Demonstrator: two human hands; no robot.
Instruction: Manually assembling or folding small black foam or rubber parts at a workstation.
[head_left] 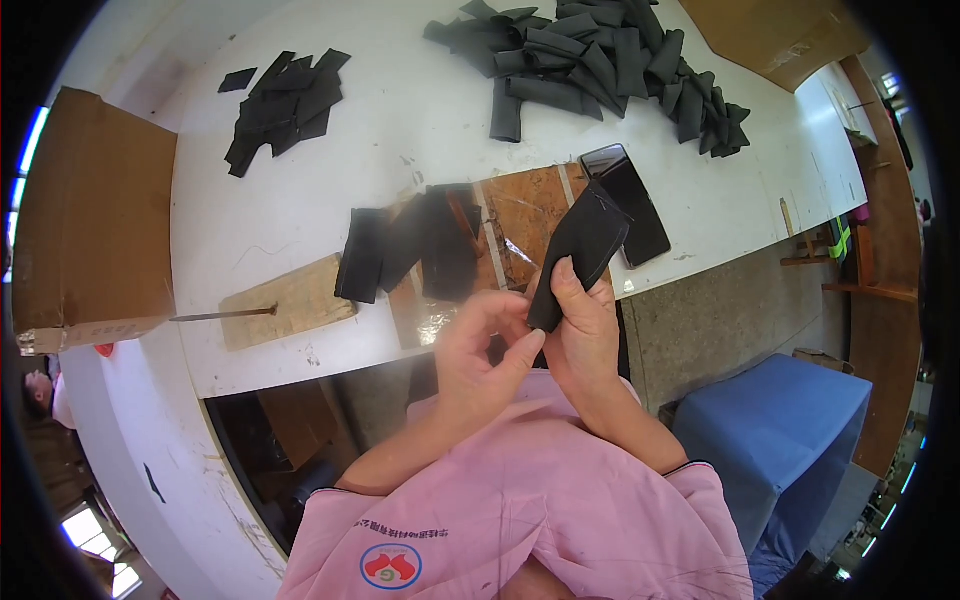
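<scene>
In front of my chest I hold a black fabric piece [588,232], tilted with its far end up and to the right. My right hand [585,325] grips it, thumb on top. My left hand [484,350] pinches its lower end between thumb and fingertips. Just beyond my hands, several flat black fabric pieces [405,245] lie partly on a brown taped board [525,215]. A dark smartphone [640,205] rests at the board's right, partly behind the held piece.
On the white table [385,110] are a big heap of black fabric tubes [590,60] and a smaller pile of flat pieces [290,105]. A wooden block [290,300] with a metal spike lies left. Cardboard boxes [95,215] stand at both sides. A blue-covered stool [775,430] is lower right.
</scene>
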